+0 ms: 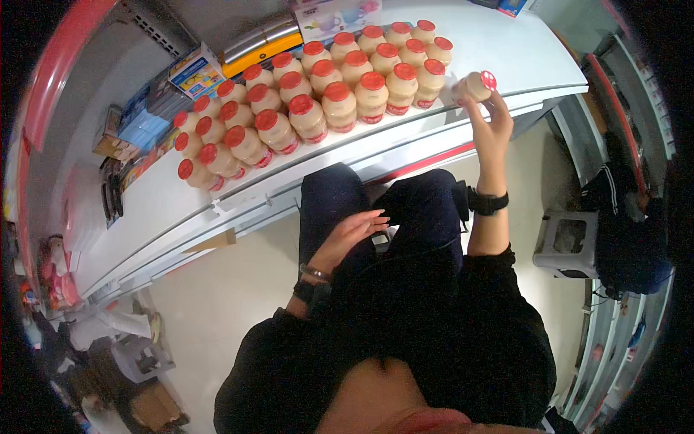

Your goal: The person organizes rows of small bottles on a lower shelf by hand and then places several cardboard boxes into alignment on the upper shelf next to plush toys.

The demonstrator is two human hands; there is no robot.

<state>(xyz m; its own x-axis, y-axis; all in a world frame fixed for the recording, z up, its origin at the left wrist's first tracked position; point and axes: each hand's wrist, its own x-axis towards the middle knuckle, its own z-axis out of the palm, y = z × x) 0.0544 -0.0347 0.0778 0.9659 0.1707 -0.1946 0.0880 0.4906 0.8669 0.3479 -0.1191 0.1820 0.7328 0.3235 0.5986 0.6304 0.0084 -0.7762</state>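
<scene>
Between the thumb and fingers of my right hand [493,126] is a small cream-coloured drink bottle [475,87] with a red foil lid. It is tilted, its lid toward the right, over the right part of the white counter [506,50]; whether its base touches the surface I cannot tell. Just left of it, several like bottles [338,107] stand in three curving rows, all with red lids. My left hand [353,233] rests over my lap, fingers stretched out and holding nothing, away from the bottles.
Behind the rows are a yellow and silver box [262,47], a white box with pictured cups [336,18] and a blue and white carton [196,72]. A grey plastic stool [567,244] stands at the right, by shelving. The counter's front edge runs just beyond my knees.
</scene>
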